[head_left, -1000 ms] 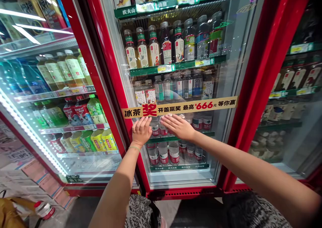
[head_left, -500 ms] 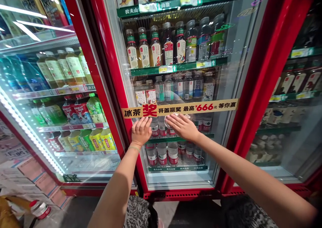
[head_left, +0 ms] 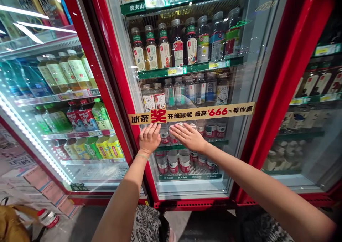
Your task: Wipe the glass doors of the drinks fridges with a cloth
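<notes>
My left hand [head_left: 150, 138] lies flat against the left side of the glass door [head_left: 192, 189], fingers stretched, just below the beige sticker strip [head_left: 191, 113]. Farther right, my right hand [head_left: 190, 137] is flattened on the same glass, its fingers close together. Under those fingers it holds a thin white cloth [head_left: 172, 127] to the pane; only its edges show, so I cannot tell whether it is paper or fabric. Behind the glass, water bottles [head_left: 184, 163] with red labels stand on the lower shelves.
Red door frames [head_left: 109, 56] border the coolers. To the left is a lit cooler with several green tea bottles [head_left: 80, 69]. Pink cartons [head_left: 37, 179] are stacked at the lower left, near a bottle [head_left: 48, 219] on the floor and a mustard-coloured bag [head_left: 12, 224].
My right hand has slid slightly left across the glass with the white cloth, closer to my left hand. My left hand stays in place. The view has shifted a little.
</notes>
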Available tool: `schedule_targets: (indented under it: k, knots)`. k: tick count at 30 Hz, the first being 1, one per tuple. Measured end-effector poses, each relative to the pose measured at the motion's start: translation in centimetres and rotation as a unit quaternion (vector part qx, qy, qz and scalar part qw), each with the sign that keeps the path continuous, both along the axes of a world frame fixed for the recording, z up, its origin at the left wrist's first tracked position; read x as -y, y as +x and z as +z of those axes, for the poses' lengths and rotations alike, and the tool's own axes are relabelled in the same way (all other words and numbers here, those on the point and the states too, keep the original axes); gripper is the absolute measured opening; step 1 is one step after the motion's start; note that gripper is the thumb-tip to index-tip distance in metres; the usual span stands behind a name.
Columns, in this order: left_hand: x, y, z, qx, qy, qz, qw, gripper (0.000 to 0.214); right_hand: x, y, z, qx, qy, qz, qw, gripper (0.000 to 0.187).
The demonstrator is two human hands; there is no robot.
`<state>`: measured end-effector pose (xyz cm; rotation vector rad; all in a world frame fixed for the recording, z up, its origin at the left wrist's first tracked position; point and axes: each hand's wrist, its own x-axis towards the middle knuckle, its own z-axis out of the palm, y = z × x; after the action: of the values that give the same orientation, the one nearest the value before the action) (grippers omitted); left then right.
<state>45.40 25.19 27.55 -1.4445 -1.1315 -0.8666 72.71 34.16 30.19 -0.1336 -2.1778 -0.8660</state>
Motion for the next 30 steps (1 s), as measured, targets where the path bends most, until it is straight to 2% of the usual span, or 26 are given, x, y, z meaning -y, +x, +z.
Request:
schedule_targets:
  k: [2, 3, 6, 7, 12, 14, 17, 19, 21, 23, 27, 28, 30]
  knots:
    - [0.0, 0.0, 0.0, -0.001, -0.002, -0.001, 1.000, 0.050, 0.0, -0.1, 0.4, 0.043, 0.017, 0.027, 0.999, 0.073]
    - [0.0, 0.0, 0.0, 0.003, -0.009, -0.003, 1.000, 0.050, 0.0, -0.3, 0.6, 0.024, 0.009, 0.018, 1.000, 0.073]
    - [-0.1, 0.0, 0.0, 0.013, -0.035, 0.000, 0.999, 0.049, 0.4, -1.2, 0.9, -0.115, -0.048, -0.042, 0.991, 0.075]
    - [-0.1, -0.1, -0.1, 0.012, -0.038, 0.001, 0.999, 0.048, 0.6, -1.5, 0.8, -0.126, -0.055, -0.045, 0.989, 0.076]
    - [-0.2, -0.2, -0.1, 0.013, -0.032, -0.026, 0.999, 0.051, 0.4, -0.5, 0.4, 0.057, 0.021, 0.030, 0.998, 0.072]
    - [-0.2, -0.2, 0.0, 0.001, -0.018, -0.033, 0.999, 0.053, 0.1, 0.2, 0.5, 0.041, 0.021, 0.004, 0.999, 0.071]
    - [-0.2, -0.1, 0.1, -0.016, -0.007, -0.019, 1.000, 0.052, -0.1, 0.3, 0.6, -0.044, -0.006, -0.054, 0.998, 0.074]
    - [-0.2, -0.1, 0.2, -0.016, -0.017, -0.007, 1.000, 0.049, -0.1, 0.3, 0.6, -0.021, -0.002, -0.035, 0.999, 0.074]
    - [-0.2, -0.1, 0.2, -0.016, -0.022, -0.001, 1.000, 0.048, -0.3, 0.5, 0.6, 0.059, 0.025, 0.020, 0.998, 0.071]
    - [-0.2, -0.1, 0.2, -0.017, -0.024, -0.001, 1.000, 0.049, -0.4, 0.8, 0.8, 0.094, 0.046, 0.041, 0.994, 0.069]
    - [-0.1, -0.2, 0.1, 0.005, -0.056, -0.014, 0.998, 0.049, 0.1, -0.2, 0.9, -0.055, 0.007, -0.047, 0.997, 0.070]
    - [-0.1, -0.2, 0.1, 0.008, -0.059, -0.017, 0.998, 0.049, 0.3, -0.5, 0.7, -0.075, 0.002, -0.057, 0.996, 0.070]
    - [-0.1, -0.3, 0.1, 0.012, -0.056, -0.023, 0.998, 0.048, 0.5, -0.8, 0.1, -0.046, 0.020, -0.039, 0.998, 0.067]
